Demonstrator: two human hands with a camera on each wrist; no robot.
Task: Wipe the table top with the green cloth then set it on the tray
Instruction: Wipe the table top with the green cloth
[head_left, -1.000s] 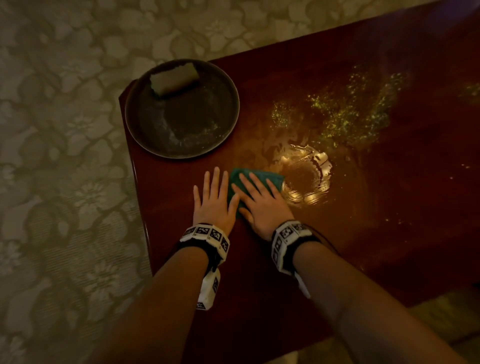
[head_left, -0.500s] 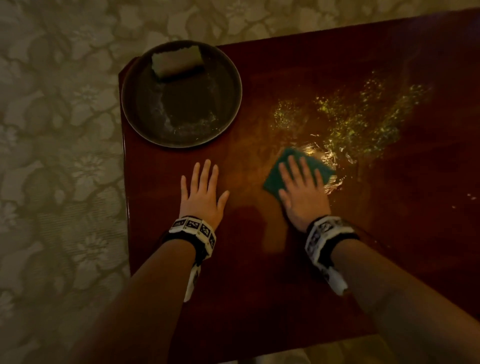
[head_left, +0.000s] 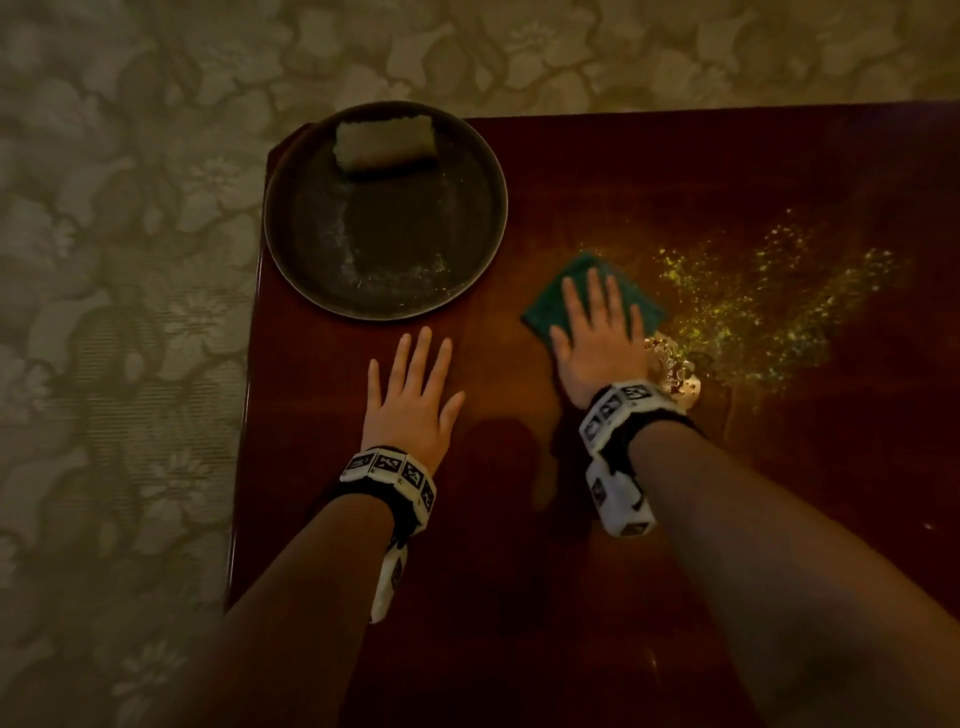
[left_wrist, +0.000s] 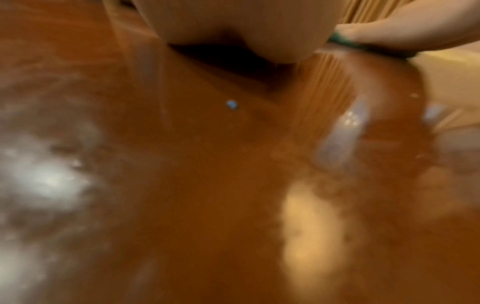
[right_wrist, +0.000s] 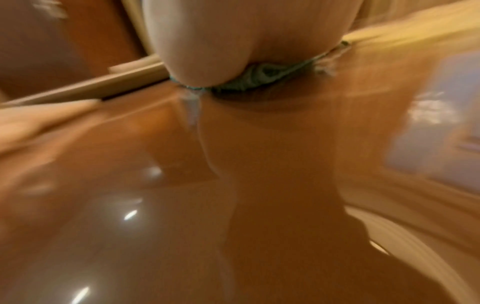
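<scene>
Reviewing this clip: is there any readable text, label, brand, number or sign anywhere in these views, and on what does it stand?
No readable text in any view.
Left wristband: black-and-white square marker patterns only, no letters or digits.
Right wristband: the same kind of markers, nothing to read.
Round tray, green cloth, table top: no label or brand visible.
Both wrist views are too blurred to show any writing.

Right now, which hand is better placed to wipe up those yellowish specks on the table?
The right hand. It already presses flat on the green cloth, right beside the yellowish specks. The left hand lies flat on bare table top, nearer the tray, with no cloth under it.
</scene>
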